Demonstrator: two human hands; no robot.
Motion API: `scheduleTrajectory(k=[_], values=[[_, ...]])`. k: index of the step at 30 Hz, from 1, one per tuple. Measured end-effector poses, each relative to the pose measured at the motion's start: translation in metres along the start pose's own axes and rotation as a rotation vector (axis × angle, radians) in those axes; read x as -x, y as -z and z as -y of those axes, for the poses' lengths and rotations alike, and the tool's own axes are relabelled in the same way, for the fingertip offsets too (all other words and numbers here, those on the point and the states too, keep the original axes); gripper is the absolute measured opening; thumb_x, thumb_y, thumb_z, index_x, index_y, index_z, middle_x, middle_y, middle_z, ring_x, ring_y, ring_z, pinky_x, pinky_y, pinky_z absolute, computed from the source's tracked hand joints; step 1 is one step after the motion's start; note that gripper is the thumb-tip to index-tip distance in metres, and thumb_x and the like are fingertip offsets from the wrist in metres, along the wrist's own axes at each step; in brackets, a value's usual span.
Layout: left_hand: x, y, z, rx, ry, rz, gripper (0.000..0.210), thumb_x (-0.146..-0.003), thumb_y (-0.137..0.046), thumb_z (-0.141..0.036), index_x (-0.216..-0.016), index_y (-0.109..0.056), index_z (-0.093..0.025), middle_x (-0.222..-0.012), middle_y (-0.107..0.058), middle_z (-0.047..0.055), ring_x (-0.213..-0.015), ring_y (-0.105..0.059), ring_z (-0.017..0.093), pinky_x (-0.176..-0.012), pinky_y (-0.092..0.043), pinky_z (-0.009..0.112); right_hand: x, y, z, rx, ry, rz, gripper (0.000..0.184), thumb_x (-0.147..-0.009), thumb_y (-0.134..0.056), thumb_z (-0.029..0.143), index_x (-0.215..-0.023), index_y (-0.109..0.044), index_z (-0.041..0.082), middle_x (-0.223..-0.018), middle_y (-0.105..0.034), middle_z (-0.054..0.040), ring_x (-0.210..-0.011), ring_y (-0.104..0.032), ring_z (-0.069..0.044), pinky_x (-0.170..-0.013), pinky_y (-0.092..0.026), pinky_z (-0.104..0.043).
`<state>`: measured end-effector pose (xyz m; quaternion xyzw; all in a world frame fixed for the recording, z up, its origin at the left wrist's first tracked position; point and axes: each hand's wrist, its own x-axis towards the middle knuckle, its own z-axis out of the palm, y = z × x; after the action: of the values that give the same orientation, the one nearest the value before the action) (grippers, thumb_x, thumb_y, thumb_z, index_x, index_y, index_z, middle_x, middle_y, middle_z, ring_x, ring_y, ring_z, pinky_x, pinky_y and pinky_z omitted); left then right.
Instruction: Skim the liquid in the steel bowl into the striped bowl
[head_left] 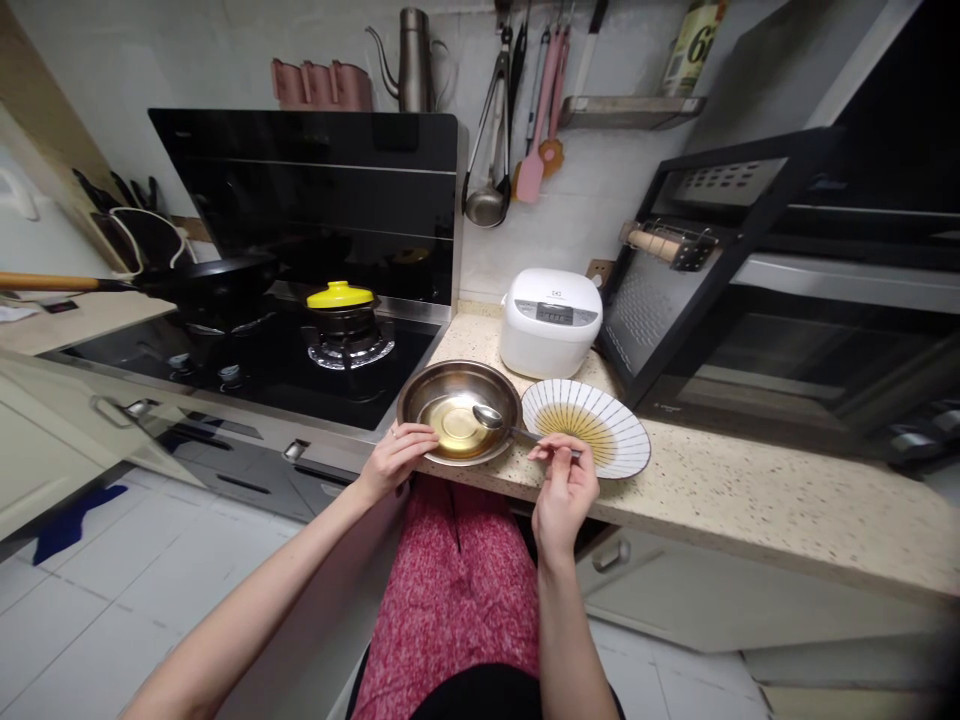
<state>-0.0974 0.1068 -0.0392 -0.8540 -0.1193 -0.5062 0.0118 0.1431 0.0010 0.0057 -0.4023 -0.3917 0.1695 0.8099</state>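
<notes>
A wide metal bowl (508,375) with a pale yellow liquid in its bottom stands at the counter's front edge. My left hand (399,456) grips its near left rim, fingers over the edge; the thumb is hidden. In my right hand (568,490) is a metal spoon (489,416), held by its handle. The spoon's head hangs over the inside of the bowl, and whether it touches the liquid I cannot tell. Just right of the bowl, partly behind my right hand, lies a white plate (628,440) with dark radial lines and a yellow middle.
Behind the plate stands a white rice cooker (551,325). To the left, the gas hob (300,385) carries a small pot with a yellow lid (340,295) and a black wok (217,278), its wooden handle pointing left. A dark oven (795,360) fills the right side.
</notes>
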Motion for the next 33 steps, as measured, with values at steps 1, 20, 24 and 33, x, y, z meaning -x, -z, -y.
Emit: scheduleTrajectory(k=[1, 20, 24, 33], values=[[0.000, 0.000, 0.000, -0.001, 0.001, 0.000, 0.027, -0.105, -0.054, -0.017, -0.127, -0.069, -0.020, -0.110, -0.079, 0.010, -0.112, -0.071, 0.023, -0.092, -0.058, 0.039, -0.002, 0.001, 0.002, -0.001, 0.007, -0.013, 0.021, -0.100, -0.059, 0.041, -0.092, -0.059, 0.021, -0.090, -0.062, -0.0012, -0.071, -0.060, -0.012, -0.070, -0.051, -0.028], [-0.001, -0.001, 0.000, 0.012, -0.008, -0.013, 0.026, -0.106, -0.053, -0.019, -0.125, -0.070, -0.019, -0.109, -0.079, 0.010, -0.112, -0.071, 0.023, -0.092, -0.058, 0.038, -0.028, 0.037, 0.013, 0.103, 0.194, -0.293, 0.023, -0.097, -0.063, 0.041, -0.091, -0.060, 0.019, -0.086, -0.062, -0.0002, -0.069, -0.060, -0.012, -0.070, -0.050, -0.029], [0.000, 0.000, 0.001, 0.014, 0.002, -0.010, 0.026, -0.105, -0.053, -0.020, -0.125, -0.070, -0.020, -0.109, -0.080, 0.009, -0.112, -0.072, 0.022, -0.093, -0.058, 0.038, -0.027, 0.042, 0.010, 0.261, 0.257, -0.255, 0.024, -0.100, -0.059, 0.041, -0.091, -0.060, 0.019, -0.086, -0.062, -0.0016, -0.070, -0.061, -0.013, -0.071, -0.051, -0.029], [-0.002, 0.001, 0.001, -0.055, -0.027, 0.004, 0.023, -0.104, -0.054, -0.017, -0.121, -0.070, -0.017, -0.107, -0.079, 0.010, -0.109, -0.072, 0.022, -0.089, -0.057, 0.038, -0.031, 0.049, -0.002, 0.598, 0.552, -0.055, 0.019, -0.103, -0.050, 0.027, -0.093, -0.063, 0.020, -0.086, -0.065, -0.0046, -0.079, -0.064, -0.017, -0.072, -0.052, -0.031]])
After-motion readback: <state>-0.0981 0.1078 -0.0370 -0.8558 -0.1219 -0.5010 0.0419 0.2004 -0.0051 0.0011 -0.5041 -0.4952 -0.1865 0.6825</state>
